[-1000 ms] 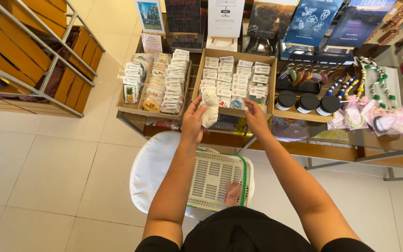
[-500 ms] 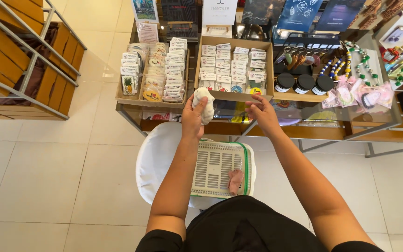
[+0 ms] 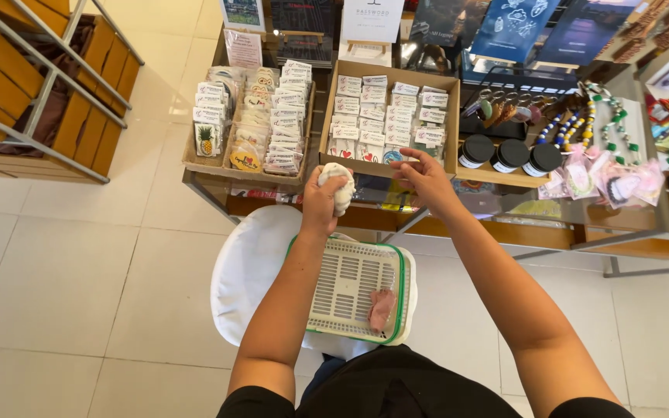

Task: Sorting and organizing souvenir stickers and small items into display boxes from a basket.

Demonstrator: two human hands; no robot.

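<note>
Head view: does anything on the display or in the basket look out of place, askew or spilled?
Nothing looks spilled or damaged. The carded items in the cardboard tray stand in neat rows. The left hand holds a crumpled white cloth; the right hand hovers open at the tray's front edge. One small pink piece lies alone in the white slotted basket.

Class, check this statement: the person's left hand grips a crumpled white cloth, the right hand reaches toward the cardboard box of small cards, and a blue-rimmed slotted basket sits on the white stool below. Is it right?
One detail is wrong. The head view shows the basket rim is green, not blue. The rest stands: the left hand grips the crumpled white cloth, the right hand reaches toward the cardboard box of cards, and the basket sits on the white stool.
</note>
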